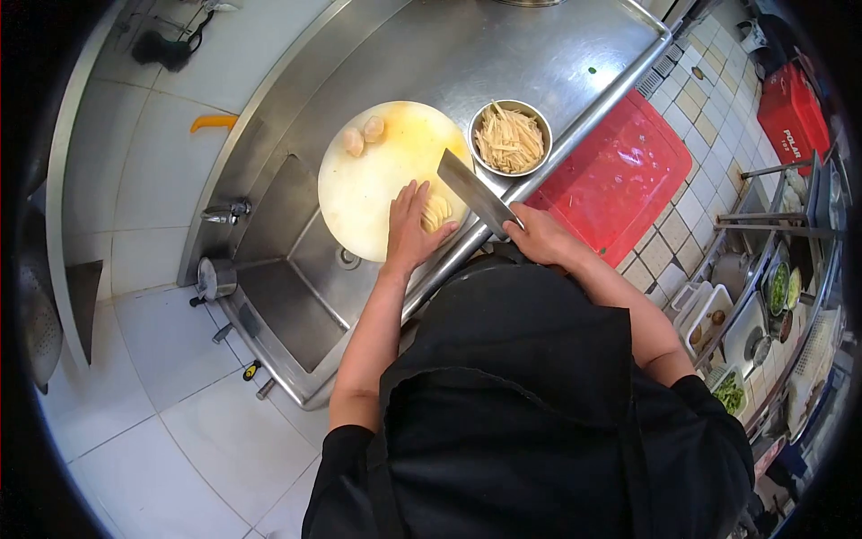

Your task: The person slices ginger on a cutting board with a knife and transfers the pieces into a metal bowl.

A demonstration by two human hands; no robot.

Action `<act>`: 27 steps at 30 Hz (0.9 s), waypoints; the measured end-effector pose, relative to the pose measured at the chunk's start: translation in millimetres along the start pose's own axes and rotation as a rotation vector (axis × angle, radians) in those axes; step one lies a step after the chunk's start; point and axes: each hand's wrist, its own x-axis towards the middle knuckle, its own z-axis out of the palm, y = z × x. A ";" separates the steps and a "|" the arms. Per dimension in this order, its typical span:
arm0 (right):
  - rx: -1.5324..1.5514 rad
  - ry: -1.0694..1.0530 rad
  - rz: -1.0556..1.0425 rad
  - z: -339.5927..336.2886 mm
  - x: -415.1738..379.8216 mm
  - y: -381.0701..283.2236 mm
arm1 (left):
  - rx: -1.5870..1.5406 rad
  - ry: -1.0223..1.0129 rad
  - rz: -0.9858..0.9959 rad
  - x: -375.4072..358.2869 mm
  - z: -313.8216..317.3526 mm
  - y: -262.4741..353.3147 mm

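My right hand (539, 235) is closed around the handle of a cleaver (473, 190), its blade tilted over the right edge of a round cutting board (359, 202). On the board, my left hand (413, 229) has its fingers stretched out and its thumb apart, touching thin pale yellow slices (436, 214) that look like potato. These slices lie overlapped in a small fan. Toward the board's far left rest two pale peeled pieces (354, 141). A metal bowl (473, 144) filled with thin pale strips (510, 139) stands just right of the board.
The board spans part of a steel sink (287, 305) with a tap (226, 212) at the left. Steel counter (503, 49) extends behind. Below its raised rim, to the right, is a red lid-like panel (620, 171). Shelves with food containers (732, 395) line the right side.
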 end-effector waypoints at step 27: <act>0.014 0.020 0.008 1.1 -2.8 2.9 | 0.177 -0.040 -0.118 5.7 16.8 0.7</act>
